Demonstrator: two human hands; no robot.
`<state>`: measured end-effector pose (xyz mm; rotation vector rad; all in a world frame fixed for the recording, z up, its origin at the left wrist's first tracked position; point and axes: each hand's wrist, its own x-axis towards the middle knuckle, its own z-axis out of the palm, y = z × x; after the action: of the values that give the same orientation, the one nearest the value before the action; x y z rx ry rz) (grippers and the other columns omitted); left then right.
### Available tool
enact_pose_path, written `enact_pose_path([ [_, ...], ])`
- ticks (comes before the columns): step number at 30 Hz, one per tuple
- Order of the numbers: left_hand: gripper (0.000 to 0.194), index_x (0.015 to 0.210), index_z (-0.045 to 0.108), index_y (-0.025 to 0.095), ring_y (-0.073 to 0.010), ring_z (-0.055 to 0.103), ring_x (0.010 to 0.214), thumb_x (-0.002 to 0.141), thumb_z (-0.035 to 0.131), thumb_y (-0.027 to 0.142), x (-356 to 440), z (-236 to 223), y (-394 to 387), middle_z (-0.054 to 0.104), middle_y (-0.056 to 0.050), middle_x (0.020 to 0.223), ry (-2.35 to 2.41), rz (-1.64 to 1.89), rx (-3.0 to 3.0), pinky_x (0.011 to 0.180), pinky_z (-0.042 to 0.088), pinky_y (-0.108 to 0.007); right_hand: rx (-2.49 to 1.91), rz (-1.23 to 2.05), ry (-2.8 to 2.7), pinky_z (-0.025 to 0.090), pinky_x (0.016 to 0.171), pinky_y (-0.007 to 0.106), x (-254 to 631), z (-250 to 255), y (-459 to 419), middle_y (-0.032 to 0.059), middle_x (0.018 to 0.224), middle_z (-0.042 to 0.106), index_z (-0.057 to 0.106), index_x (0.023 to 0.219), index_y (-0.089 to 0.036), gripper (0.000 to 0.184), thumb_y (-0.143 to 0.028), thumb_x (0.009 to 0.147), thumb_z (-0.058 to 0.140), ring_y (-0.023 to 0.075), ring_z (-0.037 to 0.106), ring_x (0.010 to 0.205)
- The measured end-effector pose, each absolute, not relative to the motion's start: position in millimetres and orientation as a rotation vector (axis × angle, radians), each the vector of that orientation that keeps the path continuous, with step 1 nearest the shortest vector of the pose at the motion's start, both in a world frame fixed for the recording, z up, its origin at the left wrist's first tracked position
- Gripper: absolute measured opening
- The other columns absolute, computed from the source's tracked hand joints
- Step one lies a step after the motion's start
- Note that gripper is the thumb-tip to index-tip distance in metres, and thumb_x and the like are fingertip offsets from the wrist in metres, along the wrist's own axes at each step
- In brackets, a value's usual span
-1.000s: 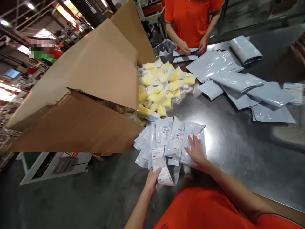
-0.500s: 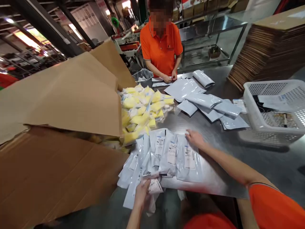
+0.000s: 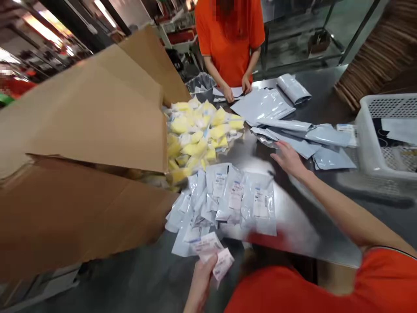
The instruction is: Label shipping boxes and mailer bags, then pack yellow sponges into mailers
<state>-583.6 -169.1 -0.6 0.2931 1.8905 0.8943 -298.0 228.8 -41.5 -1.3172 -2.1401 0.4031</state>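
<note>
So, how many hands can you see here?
4: the person's left hand holding labelled packets, their right hand over the steel table, and a co-worker's right hand and left hand across the table.

Bright overhead factory light, wide-angle bend.
Ceiling lamps threw hard glare across the steel table, while the left hand blurred and the frame edges stretched.

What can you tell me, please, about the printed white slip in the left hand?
The slip looks like thin paper, its pinkish print too blurred to read. Bent into two angled sections, it is pinched near the middle by the left hand, with its upper part overlapping the edge of the white packets.
</note>
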Motion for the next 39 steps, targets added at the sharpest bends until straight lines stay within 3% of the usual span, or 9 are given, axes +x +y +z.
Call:
enact_pose_path([
  [3,0.061,0.098,0.075,0.011,-0.0331,0.07,0.098,0.059,0.083,0.057,-566.0,-6.0,-156.0,0.077,-0.012,0.101,1.723,0.941,0.253,0.092,0.054,-0.042,-1.077,0.393,-2.158,0.044,0.109,0.044,-256.7,-37.0,134.6,0.0157,0.135,0.056,0.056,0.129,-0.015,0.039,-0.03,0.094,0.05,0.027,0.052,0.127],
  [9,0.059,0.101,0.075,0.008,-0.0326,0.069,0.1,0.061,0.082,0.052,-537.5,-7.3,-110.4,0.075,-0.016,0.107,1.619,0.836,0.407,0.096,0.051,-0.044,-0.748,0.94,-2.475,0.048,0.105,0.051,-258.1,-83.7,-8.5,0.0141,0.13,0.061,0.069,0.108,-0.021,0.026,-0.031,0.086,0.061,0.0311,0.052,0.128],
  [15,0.057,0.103,0.075,0.01,-0.0294,0.069,0.095,0.066,0.078,0.052,-516.5,-2.9,-107.3,0.076,-0.013,0.104,1.582,0.752,0.564,0.089,0.052,-0.041,-0.927,1.573,-1.923,0.049,0.098,0.04,-298.9,-15.4,29.9,0.0095,0.127,0.06,0.061,0.122,-0.024,0.045,-0.04,0.081,0.066,0.0246,0.054,0.122],
  [20,0.056,0.113,0.07,0.013,-0.0257,0.066,0.095,0.071,0.074,0.05,-514.6,13.8,-115.7,0.074,-0.01,0.108,1.596,0.685,0.632,0.08,0.052,-0.033,-0.925,1.851,-1.857,0.044,0.065,0.025,-320.7,21.3,37.9,0.0001,0.075,0.061,0.065,0.083,-0.017,0.022,-0.039,0.082,0.06,0.0136,0.055,0.07],
  [24,0.084,0.144,0.046,0.029,-0.0199,0.062,0.103,0.067,0.08,0.033,-512.3,35.5,-108.6,0.049,-0.006,0.147,1.632,0.878,0.656,0.081,0.05,-0.027,-0.989,1.984,-1.709,0.039,0.059,0.024,-323.3,15.7,21.3,-0.0012,0.07,0.058,0.064,0.081,-0.017,0.025,-0.042,0.082,0.058,0.0127,0.052,0.066],
  [26,0.073,0.134,0.055,0.026,-0.0158,0.062,0.087,0.066,0.079,0.034,-505.9,44.7,-97.4,0.057,-0.007,0.135,1.673,0.955,0.646,0.074,0.05,-0.025,-1.027,2.05,-1.704,0.037,0.055,0.023,-322.9,13.6,14.3,-0.0012,0.067,0.057,0.064,0.079,-0.017,0.025,-0.041,0.082,0.057,0.0128,0.051,0.062],
  [29,0.029,0.083,0.067,0.016,-0.0113,0.05,0.062,0.069,0.073,0.04,-492.1,52.9,-78.0,0.062,0.001,0.075,1.75,0.989,0.693,0.059,0.042,-0.022,-1.039,1.904,-1.843,0.038,0.054,0.024,-320.9,12.4,6.5,-0.0001,0.069,0.061,0.065,0.084,-0.019,0.021,-0.037,0.083,0.054,0.0135,0.052,0.062],
  [32,0.035,0.056,0.051,0.017,-0.0094,0.037,0.055,0.07,0.069,0.043,-479.2,50.1,-66.7,0.039,0.006,0.053,1.854,0.923,0.836,0.053,0.031,-0.021,-0.938,1.507,-2.092,0.043,0.064,0.026,-313.5,9.4,1.8,0.0036,0.084,0.067,0.065,0.089,-0.02,0.018,-0.032,0.087,0.052,0.0153,0.057,0.072],
  [39,0.025,0.082,0.069,0.015,-0.0172,0.056,0.07,0.065,0.074,0.032,-468.4,-0.3,-97.3,0.065,0.0,0.072,1.67,0.601,0.839,0.066,0.045,-0.027,-1.223,0.943,-2.045,0.045,0.074,0.031,-245.1,-13.3,69.0,0.0063,0.087,0.066,0.065,0.088,-0.022,0.027,-0.04,0.094,0.046,0.0197,0.059,0.081],
])
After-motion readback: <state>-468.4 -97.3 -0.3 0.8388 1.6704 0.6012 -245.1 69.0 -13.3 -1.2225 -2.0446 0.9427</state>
